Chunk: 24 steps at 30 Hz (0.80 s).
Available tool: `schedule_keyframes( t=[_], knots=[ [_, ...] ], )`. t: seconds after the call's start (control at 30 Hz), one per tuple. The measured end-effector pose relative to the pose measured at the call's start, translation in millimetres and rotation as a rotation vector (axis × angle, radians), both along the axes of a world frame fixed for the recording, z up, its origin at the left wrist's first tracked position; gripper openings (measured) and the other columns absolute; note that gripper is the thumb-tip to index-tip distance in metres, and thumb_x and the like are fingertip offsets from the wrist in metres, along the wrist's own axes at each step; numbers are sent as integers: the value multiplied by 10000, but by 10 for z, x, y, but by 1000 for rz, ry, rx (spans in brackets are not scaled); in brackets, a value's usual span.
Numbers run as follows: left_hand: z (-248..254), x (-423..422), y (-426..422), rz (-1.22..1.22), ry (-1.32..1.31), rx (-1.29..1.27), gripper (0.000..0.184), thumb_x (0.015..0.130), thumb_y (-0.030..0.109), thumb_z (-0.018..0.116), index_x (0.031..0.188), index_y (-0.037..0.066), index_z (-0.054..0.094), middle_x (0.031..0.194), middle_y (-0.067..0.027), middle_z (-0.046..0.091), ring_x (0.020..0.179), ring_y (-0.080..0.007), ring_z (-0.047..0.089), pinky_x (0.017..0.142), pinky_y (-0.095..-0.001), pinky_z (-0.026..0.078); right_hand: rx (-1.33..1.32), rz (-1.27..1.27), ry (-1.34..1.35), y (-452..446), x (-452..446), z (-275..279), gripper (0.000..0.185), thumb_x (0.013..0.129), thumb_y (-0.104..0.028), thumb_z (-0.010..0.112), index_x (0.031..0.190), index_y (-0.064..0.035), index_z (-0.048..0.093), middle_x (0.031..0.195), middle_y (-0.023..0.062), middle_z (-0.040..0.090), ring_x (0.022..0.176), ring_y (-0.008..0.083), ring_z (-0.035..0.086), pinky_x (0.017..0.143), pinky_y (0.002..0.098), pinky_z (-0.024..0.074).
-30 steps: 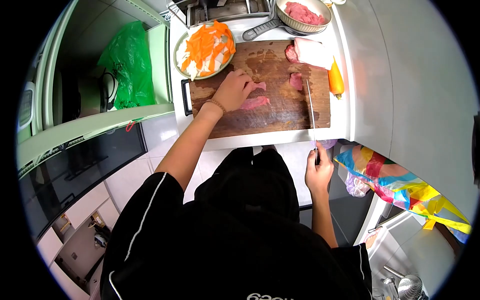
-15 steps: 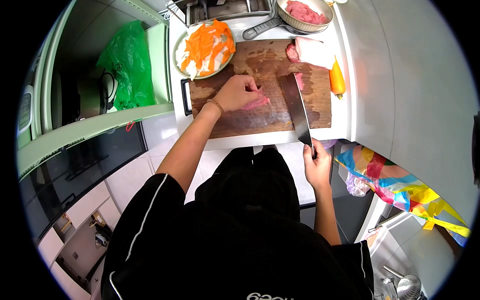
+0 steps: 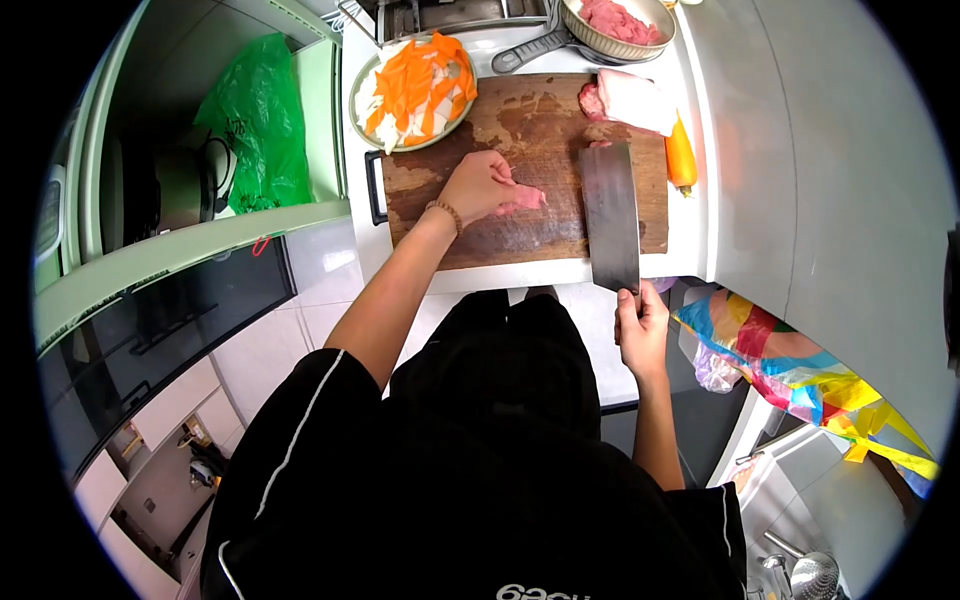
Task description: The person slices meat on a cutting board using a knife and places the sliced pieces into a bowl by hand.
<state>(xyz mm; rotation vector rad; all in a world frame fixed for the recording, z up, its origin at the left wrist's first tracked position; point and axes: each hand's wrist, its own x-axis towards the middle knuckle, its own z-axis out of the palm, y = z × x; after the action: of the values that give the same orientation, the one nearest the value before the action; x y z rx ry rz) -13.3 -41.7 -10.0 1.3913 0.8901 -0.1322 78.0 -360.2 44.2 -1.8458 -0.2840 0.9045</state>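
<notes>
My left hand (image 3: 478, 187) is closed on a slice of raw meat (image 3: 524, 199), pinching its left end over the wooden cutting board (image 3: 540, 120). My right hand (image 3: 643, 325) grips the handle of a cleaver (image 3: 612, 215). The broad side of its blade faces up over the right part of the board. A bit of meat (image 3: 600, 144) shows at the blade's far end, mostly covered by it. At the board's far right corner lies a larger chunk of meat (image 3: 630, 101) with a pale fatty side.
A plate (image 3: 352, 108) of sliced orange and white vegetables overlaps the board's far left corner. Behind the board stands a pan (image 3: 655, 43) holding cut meat, its handle pointing left. A carrot (image 3: 681, 158) lies along the right edge. A green bag (image 3: 265, 130) hangs at left.
The cleaver has turned from nearly edge-on to flat side up, and its blade now hides more of the small meat bit. My left hand has shifted slightly right with the slice.
</notes>
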Motion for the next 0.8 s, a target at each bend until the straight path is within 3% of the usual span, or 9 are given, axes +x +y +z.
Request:
schedule_keyframes(
  t=[0.1,0.2,0.3,0.4,0.5,0.6,0.63,0.7,0.8],
  knots=[
    [-36,7,-45,23,-68,18,376,772,125,912,837,54,549,807,-109,741,623,-95,641,514,-263,521,-52,23,-5,1,-20,-33,157,1064,-149,616,1137,-15,657,618,-81,431,548,16,373,494,247,314],
    [58,35,-96,54,6,10,303,790,103,867,817,43,571,787,-100,741,616,-126,674,501,-283,526,-17,81,-92,-17,-31,-119,119,1072,-168,604,1068,-50,621,587,-60,474,448,39,434,411,241,366],
    [12,-32,-141,86,203,238,212,796,90,809,836,39,607,821,-106,761,668,-217,724,574,-344,559,-16,74,-83,6,-48,-109,119,1070,-166,606,1075,-49,625,585,-62,470,457,37,437,421,244,368],
    [-135,-139,-157,66,181,434,206,826,86,785,876,32,593,783,-66,704,625,-129,688,498,-303,547,-53,55,-56,52,-70,-29,165,1059,-142,618,1137,-4,661,630,-86,398,584,22,334,516,254,290],
    [-122,-207,-176,-5,151,554,159,853,67,749,877,26,597,754,-77,697,591,-166,698,489,-316,541,-52,47,-29,49,-76,-75,166,1055,-141,620,1138,-3,661,625,-84,396,587,24,332,518,259,292],
    [8,-255,-168,-91,169,624,161,866,98,758,894,27,616,817,-108,687,688,-230,722,604,-352,571,-25,110,-95,23,-52,-182,129,1076,-171,601,1077,-45,628,587,-74,463,475,28,430,433,244,356],
    [95,-257,-185,-130,212,682,142,861,114,760,901,48,641,904,-111,684,785,-273,708,659,-391,565,-40,75,-39,38,-50,-133,155,1043,-128,628,1129,-4,666,625,-75,406,594,26,340,523,257,304],
    [257,-291,-251,-206,302,795,113,849,147,763,913,91,689,1077,-117,679,978,-359,681,769,-468,551,-28,94,-45,52,-16,-115,148,1038,-118,629,1125,-4,667,625,-71,408,595,30,340,526,258,307],
    [232,-438,-370,-245,80,1051,178,841,158,769,992,78,717,1165,-124,619,1071,-308,608,871,-445,532,-17,127,-48,59,59,-117,134,1027,-100,631,1113,-1,663,620,-56,402,595,40,338,533,262,313]
  ],
)
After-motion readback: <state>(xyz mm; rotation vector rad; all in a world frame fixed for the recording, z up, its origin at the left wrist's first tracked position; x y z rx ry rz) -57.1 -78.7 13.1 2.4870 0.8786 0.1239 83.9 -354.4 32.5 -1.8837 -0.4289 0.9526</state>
